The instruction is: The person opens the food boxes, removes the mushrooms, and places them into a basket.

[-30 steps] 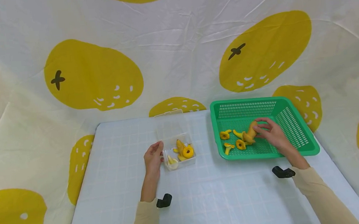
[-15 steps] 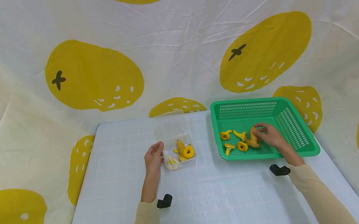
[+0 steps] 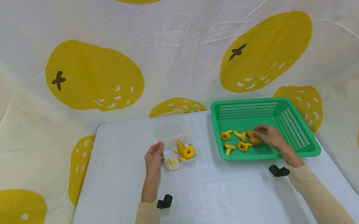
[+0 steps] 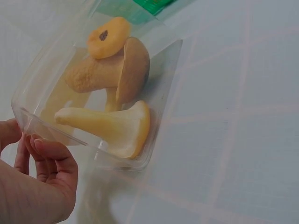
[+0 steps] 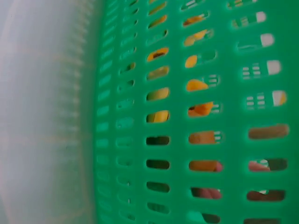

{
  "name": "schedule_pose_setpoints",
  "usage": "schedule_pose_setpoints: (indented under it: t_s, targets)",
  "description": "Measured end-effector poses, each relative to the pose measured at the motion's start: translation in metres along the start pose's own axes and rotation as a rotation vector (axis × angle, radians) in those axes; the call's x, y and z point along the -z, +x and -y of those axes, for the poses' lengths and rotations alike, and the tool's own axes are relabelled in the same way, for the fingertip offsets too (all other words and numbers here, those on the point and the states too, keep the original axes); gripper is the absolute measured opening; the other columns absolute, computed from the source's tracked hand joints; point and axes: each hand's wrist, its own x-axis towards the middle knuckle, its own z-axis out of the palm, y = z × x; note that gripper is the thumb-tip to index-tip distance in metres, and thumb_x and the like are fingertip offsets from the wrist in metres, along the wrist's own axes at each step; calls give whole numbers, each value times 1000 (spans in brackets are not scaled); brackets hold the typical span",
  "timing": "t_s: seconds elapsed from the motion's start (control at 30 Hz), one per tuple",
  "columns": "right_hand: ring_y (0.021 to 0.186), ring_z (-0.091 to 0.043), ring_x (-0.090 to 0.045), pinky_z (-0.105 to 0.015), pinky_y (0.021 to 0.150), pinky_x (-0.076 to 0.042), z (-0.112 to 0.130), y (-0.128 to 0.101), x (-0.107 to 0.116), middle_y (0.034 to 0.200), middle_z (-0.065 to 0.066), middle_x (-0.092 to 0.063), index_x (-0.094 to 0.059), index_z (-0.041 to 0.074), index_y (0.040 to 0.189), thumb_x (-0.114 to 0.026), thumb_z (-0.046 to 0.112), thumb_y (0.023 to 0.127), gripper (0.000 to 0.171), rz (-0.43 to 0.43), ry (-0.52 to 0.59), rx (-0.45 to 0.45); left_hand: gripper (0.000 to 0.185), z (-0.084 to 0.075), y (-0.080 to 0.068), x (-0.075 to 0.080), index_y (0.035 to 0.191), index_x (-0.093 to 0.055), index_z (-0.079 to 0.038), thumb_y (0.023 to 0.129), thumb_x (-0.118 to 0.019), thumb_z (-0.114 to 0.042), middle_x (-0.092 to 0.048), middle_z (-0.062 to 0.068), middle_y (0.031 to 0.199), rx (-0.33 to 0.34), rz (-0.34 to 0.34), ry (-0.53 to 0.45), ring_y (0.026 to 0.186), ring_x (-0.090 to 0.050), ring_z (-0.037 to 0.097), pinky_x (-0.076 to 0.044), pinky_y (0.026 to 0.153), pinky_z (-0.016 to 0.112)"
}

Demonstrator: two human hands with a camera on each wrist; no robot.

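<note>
Head: we're seeing a tan-brown mushroom (image 3: pixel 255 141) lying in the green basket (image 3: pixel 246 110), nine o'clock from the right hand (image 3: pixel 270 137), fingers bent, grip unclear; left wrist: the left hand (image 4: pixel 41 182) is pinching the clear box (image 4: pixel 161 74) at seven o'clock; right wrist: the basket is masking fingers.

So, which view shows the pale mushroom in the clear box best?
The left wrist view: the pale mushroom appears large, cap and stem visible in the clear box. The head view shows it small, at the box's near left; the right wrist view, mostly green basket, misses it.
</note>
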Motion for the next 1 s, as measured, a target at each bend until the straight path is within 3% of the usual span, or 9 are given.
schedule_pose_setpoints:
  t_s: [0.3, 0.5, 0.6, 0.67, 0.77, 0.83, 1.0]
  targets:
    - [115, -51, -61, -58, 95, -51, 26, -8, -8, 121, -33, -64, -62, -11, 127, -56, 16, 106, 34, -126, 64, 96, 29, 0, 0, 0, 119, -71, -7, 98, -73, -26, -63, -1, 96, -2, -14, 7, 73, -52, 11, -43, 53, 19]
    - [118, -43, -62, -34, 95, -54, 42, -10, -17, 123, -28, -64, -59, -6, 133, -57, 27, 107, 42, -111, 205, 75, 33, 1, 0, 0, 120, -70, -7, 97, -74, -29, -63, -3, 95, -2, -5, 7, 74, -52, 11, -42, 53, 18]
    - [113, -43, -64, -34, 91, -57, 49, -8, -24, 122, -29, -65, -59, -5, 132, -57, 28, 107, 42, -97, 256, 85, 36, 0, 0, 0, 122, -70, -6, 97, -75, -31, -64, -2, 97, 1, 2, 3, 74, -52, 10, -42, 54, 18]
    - [107, -35, -68, -41, 90, -57, 53, -6, -29, 121, -29, -65, -59, -6, 131, -58, 26, 107, 40, -90, 290, 95, 36, -1, 0, 0, 123, -69, -6, 96, -75, -31, -64, 0, 100, 3, 5, 3, 75, -51, 10, -42, 54, 18]
    - [102, -24, -70, -41, 91, -57, 60, -4, -34, 121, -29, -65, -60, -5, 131, -60, 25, 106, 39, -86, 330, 96, 35, 0, 0, 0, 123, -69, -6, 97, -74, -30, -64, 2, 103, 8, 4, 1, 75, -51, 10, -42, 54, 18]
    - [98, -14, -69, -37, 90, -58, 66, -4, -37, 120, -27, -65, -60, -5, 131, -61, 25, 106, 39, -84, 368, 99, 33, 0, 0, -1, 121, -70, -6, 97, -74, -29, -64, 2, 102, 4, -3, 4, 75, -51, 11, -42, 54, 18]
    - [92, -6, -68, -24, 85, -57, 84, -3, -43, 113, -18, -68, -61, -5, 128, -62, 22, 105, 36, -78, 437, 116, 33, 0, 1, -1, 122, -69, -5, 98, -73, -27, -64, -1, 99, 3, -7, 8, 75, -51, 10, -42, 54, 18]
